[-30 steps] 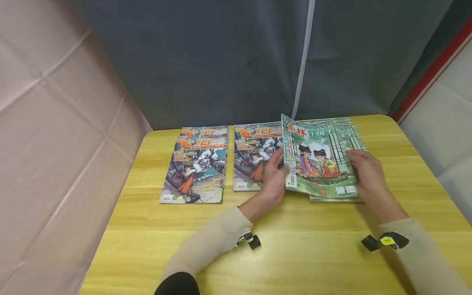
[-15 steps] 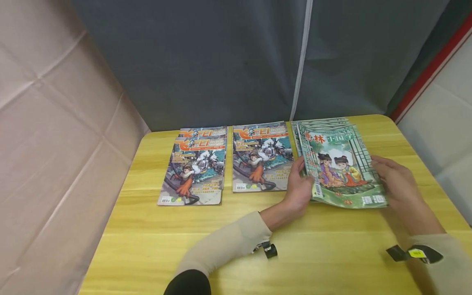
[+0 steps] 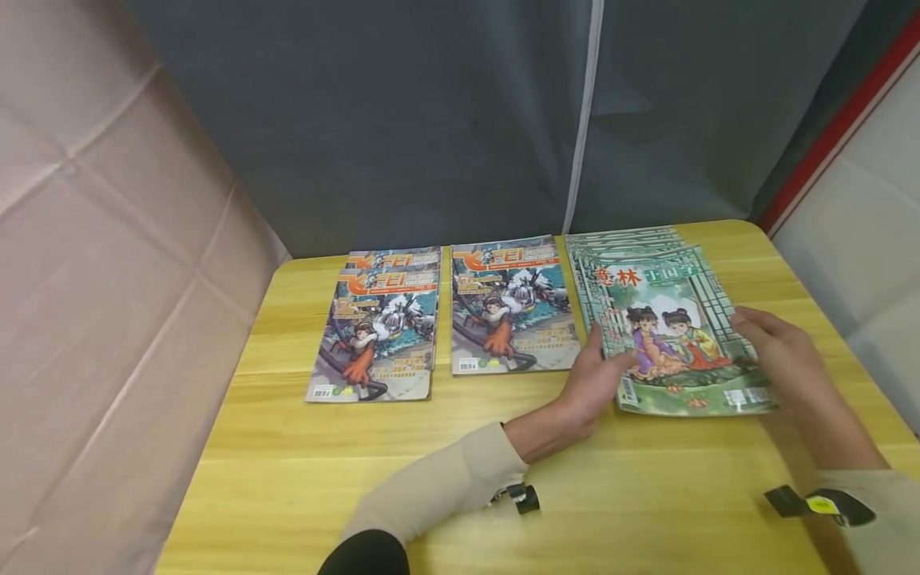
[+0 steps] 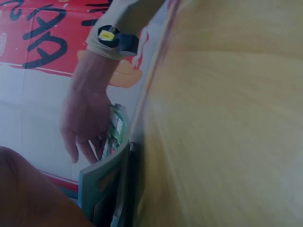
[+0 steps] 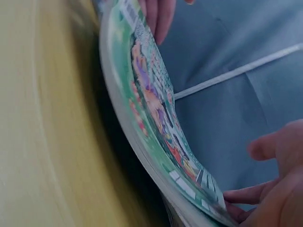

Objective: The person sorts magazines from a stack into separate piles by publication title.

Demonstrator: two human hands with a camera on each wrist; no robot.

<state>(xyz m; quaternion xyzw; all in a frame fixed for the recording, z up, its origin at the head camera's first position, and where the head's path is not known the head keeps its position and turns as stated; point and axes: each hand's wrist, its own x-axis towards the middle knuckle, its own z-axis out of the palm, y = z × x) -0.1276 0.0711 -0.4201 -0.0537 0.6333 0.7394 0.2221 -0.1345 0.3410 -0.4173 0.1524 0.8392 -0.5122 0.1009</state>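
A green magazine (image 3: 676,331), with two children drawn on its cover, lies over several like magazines (image 3: 632,239) at the table's right back. My left hand (image 3: 592,387) grips its left edge, thumb over the cover. My right hand (image 3: 787,355) is at its right edge; in the right wrist view the right fingers (image 5: 241,196) touch that edge while the thumb stands apart from the cover. Both wrist views show the magazine bowed, its left edge (image 4: 97,175) raised. The right hand also appears in the left wrist view, fingers loosely extended.
Left of the pile lies a grey magazine (image 3: 513,307) with orange lettering. Farther left, another grey magazine (image 3: 377,339) overlaps a like one behind it. A dark curtain (image 3: 402,120) hangs behind the yellow wooden table (image 3: 302,479).
Both hands have brought the green magazine rightward and nearer, then down onto the pile. It uncovers the grey magazine beside it. The right thumb and fingers stay by its right edge.
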